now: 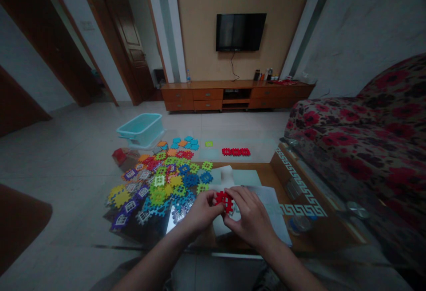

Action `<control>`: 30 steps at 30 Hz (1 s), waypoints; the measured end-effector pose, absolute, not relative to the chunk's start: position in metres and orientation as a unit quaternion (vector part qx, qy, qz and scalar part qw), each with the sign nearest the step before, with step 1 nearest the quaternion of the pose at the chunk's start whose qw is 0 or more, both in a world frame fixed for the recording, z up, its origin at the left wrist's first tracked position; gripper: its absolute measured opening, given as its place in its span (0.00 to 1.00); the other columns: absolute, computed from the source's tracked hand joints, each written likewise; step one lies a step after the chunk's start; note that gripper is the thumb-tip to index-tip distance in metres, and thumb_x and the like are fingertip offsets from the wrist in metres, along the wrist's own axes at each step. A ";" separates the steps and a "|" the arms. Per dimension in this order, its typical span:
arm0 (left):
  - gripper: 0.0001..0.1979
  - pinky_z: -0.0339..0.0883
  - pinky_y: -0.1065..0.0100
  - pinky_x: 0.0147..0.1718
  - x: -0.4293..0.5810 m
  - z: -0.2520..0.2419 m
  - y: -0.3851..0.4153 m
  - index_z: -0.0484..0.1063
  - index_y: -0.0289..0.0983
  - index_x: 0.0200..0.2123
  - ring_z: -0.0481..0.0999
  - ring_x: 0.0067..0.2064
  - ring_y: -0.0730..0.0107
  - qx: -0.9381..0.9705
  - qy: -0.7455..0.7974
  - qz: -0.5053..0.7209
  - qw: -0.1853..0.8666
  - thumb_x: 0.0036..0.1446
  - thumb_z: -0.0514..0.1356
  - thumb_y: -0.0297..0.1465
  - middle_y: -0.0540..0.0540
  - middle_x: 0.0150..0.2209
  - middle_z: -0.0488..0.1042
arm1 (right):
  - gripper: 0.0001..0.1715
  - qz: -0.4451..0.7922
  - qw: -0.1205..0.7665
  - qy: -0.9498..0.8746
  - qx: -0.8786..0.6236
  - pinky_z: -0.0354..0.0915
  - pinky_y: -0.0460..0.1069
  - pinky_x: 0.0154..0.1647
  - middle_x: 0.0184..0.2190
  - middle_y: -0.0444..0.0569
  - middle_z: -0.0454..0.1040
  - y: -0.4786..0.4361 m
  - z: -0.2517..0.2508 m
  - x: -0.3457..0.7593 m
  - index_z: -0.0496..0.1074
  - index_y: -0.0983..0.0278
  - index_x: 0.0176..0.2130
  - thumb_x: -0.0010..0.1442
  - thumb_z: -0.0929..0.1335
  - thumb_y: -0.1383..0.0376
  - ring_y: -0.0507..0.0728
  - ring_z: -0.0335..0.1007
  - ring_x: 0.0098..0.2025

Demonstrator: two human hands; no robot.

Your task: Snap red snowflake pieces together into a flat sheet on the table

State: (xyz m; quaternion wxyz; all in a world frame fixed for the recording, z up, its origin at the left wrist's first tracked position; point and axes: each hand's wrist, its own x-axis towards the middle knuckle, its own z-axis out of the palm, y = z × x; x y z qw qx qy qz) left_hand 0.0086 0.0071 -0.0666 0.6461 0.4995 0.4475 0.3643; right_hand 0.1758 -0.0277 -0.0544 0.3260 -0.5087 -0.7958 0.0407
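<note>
Between my two hands is a red interlocking plastic tile (225, 202), raised over the near part of the glass table. My left hand (207, 211) pinches its left edge with thumb and fingers. On the opposite edge, my right hand (248, 213) grips it, fingers along the top and thumb below. Whether it is one tile or several together I cannot tell. Farther back lies a row of joined red tiles (236, 152). A heap of loose tiles in many colours, with yellow-green tiles (159, 181) and blue tiles (191, 179), spreads to the left of my hands.
A pale turquoise plastic tub (141, 129) stands at the table's far left. One lime tile (209, 143) lies alone near the red row. Papers (266, 193) show beneath the glass. A flowered sofa (333, 118) borders the right side; a TV cabinet (208, 93) stands across the room.
</note>
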 end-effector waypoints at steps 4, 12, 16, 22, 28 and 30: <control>0.10 0.48 0.71 0.24 0.010 -0.060 0.009 0.72 0.33 0.30 0.60 0.24 0.77 0.425 0.435 0.405 0.683 0.45 0.67 0.32 0.52 0.24 0.69 | 0.33 0.065 0.388 -0.764 -0.512 0.68 0.60 0.53 0.52 0.56 0.71 -0.026 -0.055 0.175 0.63 0.61 0.58 0.53 0.71 0.68 0.65 0.69 0.53; 0.13 0.44 0.71 0.23 0.011 -0.055 0.008 0.74 0.34 0.31 0.56 0.22 0.80 0.372 0.423 0.447 0.695 0.44 0.70 0.34 0.53 0.23 0.68 | 0.06 0.078 0.436 -0.734 -0.515 0.69 0.53 0.41 0.35 0.49 0.73 -0.026 -0.052 0.173 0.68 0.60 0.40 0.60 0.68 0.68 0.59 0.72 0.39; 0.13 0.46 0.72 0.23 0.012 -0.059 0.009 0.74 0.34 0.32 0.57 0.23 0.80 0.369 0.417 0.448 0.700 0.45 0.71 0.34 0.53 0.24 0.69 | 0.05 0.068 0.435 -0.734 -0.518 0.68 0.53 0.40 0.35 0.48 0.73 -0.027 -0.053 0.173 0.69 0.60 0.39 0.61 0.68 0.68 0.59 0.71 0.38; 0.13 0.44 0.72 0.23 0.011 -0.061 0.009 0.74 0.33 0.32 0.56 0.22 0.80 0.369 0.420 0.444 0.701 0.45 0.71 0.34 0.53 0.23 0.69 | 0.07 0.041 0.416 -0.746 -0.519 0.67 0.54 0.41 0.35 0.49 0.74 -0.027 -0.052 0.174 0.70 0.61 0.41 0.61 0.69 0.67 0.60 0.71 0.39; 0.15 0.46 0.72 0.23 0.012 -0.063 0.009 0.74 0.33 0.31 0.57 0.23 0.79 0.372 0.431 0.443 0.693 0.43 0.72 0.35 0.53 0.23 0.68 | 0.05 0.025 0.411 -0.750 -0.517 0.67 0.54 0.40 0.33 0.49 0.73 -0.027 -0.053 0.173 0.70 0.61 0.39 0.61 0.68 0.68 0.59 0.70 0.37; 0.16 0.45 0.72 0.23 0.012 -0.063 0.009 0.73 0.34 0.30 0.57 0.22 0.79 0.376 0.433 0.443 0.690 0.43 0.72 0.36 0.53 0.22 0.68 | 0.05 0.024 0.409 -0.751 -0.518 0.66 0.54 0.40 0.33 0.49 0.73 -0.027 -0.053 0.173 0.70 0.61 0.40 0.61 0.68 0.68 0.60 0.70 0.37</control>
